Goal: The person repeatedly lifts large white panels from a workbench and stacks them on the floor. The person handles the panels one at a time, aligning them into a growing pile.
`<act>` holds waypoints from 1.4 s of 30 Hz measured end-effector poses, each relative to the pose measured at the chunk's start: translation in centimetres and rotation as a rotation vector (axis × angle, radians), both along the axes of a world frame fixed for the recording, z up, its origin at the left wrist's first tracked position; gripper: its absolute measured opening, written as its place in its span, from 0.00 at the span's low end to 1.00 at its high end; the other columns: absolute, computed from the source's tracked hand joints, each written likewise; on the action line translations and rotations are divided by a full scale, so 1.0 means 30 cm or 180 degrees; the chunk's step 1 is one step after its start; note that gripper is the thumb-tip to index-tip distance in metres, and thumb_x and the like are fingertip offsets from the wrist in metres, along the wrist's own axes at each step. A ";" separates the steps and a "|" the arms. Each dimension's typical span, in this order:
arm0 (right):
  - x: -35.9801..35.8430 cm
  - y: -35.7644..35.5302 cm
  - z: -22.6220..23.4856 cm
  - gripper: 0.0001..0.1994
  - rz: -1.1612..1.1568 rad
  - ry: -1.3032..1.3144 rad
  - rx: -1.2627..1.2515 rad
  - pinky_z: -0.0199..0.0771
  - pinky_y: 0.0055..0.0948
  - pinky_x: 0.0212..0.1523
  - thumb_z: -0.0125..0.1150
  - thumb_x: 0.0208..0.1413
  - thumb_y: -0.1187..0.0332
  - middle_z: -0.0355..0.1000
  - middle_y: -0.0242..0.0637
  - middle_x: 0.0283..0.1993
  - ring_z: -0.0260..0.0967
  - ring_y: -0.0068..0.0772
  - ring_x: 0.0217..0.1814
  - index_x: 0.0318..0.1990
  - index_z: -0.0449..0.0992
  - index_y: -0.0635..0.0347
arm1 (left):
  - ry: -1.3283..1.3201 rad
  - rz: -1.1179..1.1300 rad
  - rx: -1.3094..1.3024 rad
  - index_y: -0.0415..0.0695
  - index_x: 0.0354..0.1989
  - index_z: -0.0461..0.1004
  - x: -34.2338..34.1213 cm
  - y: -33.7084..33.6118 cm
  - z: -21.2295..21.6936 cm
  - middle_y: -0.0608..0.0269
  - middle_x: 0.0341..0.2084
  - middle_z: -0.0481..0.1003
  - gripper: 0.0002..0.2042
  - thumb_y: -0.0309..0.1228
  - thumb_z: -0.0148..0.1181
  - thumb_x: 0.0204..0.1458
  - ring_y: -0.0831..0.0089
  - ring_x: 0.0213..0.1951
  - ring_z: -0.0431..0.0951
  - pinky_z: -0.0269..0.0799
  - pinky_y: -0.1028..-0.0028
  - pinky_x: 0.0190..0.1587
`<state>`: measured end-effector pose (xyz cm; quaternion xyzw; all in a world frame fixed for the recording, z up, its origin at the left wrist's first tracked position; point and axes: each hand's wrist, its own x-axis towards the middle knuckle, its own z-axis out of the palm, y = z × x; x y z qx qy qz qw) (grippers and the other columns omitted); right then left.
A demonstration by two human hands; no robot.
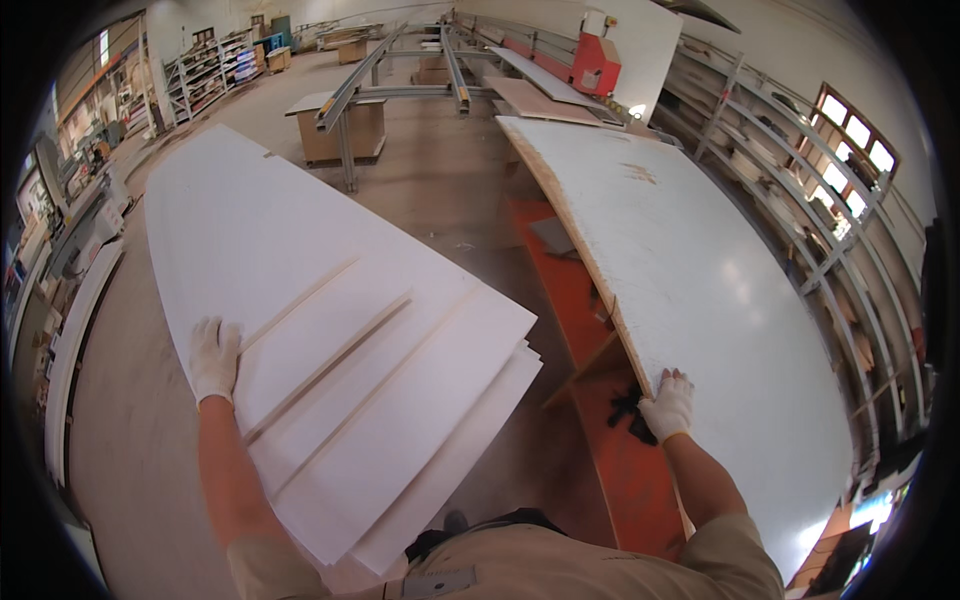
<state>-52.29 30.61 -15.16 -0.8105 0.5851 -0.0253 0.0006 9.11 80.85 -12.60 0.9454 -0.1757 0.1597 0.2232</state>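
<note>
A stack of large white panels [300, 230] lies on my left, its sheets slightly offset at the near corner. Several narrow strips [330, 365] rest side by side across the top panel. My left hand [214, 360], in a white glove, lies with fingers stretched out at the panel's left edge, beside the end of one strip. On my right is a long workbench [720, 290] with a pale, worn top. My gloved right hand [670, 404] rests on its bare wooden edge, fingers extended over the top. Neither hand holds a loose object.
Below the bench top is an orange-red shelf [630, 480] with a black tool [632, 415] on it. Metal rails [400, 70] on legs stand ahead, near a brown box-like stand [345, 132] and a red machine [597, 65]. Metal racks [800, 190] line the right wall.
</note>
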 end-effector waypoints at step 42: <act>-0.012 -0.014 -0.025 0.43 0.0202 0.0125 -0.0296 0.48 0.48 0.83 0.70 0.54 0.54 0.62 0.57 0.78 0.51 0.56 0.83 0.73 0.66 0.72 | 0.0187 0.0007 -0.0016 0.39 0.67 0.74 0.020 0.008 0.000 0.44 0.73 0.67 0.32 0.54 0.54 0.67 0.47 0.76 0.63 0.59 0.56 0.76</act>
